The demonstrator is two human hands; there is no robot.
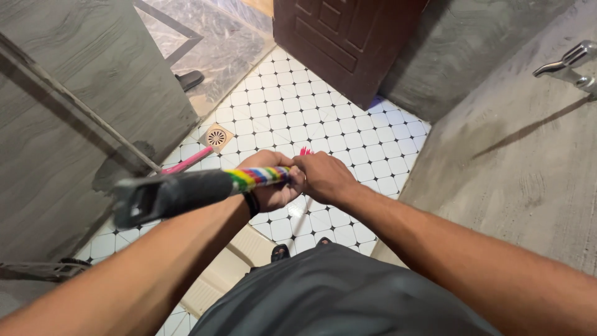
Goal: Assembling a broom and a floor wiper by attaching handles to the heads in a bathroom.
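At far left a grey wall stands with a thin pipe running diagonally down it. Below, a broom handle points toward the camera, its black grip end nearest and blurred, then a band of rainbow stripes going into the hands. A pink rod lies on the tiled floor just past it, near a square drain. The left hand is closed around the striped part of the handle, a dark band on its wrist. The right hand touches it, curled over the same handle farther along; red bristles peek above the knuckles. Beyond stands a brown door. At far right a metal tap juts from the wall.
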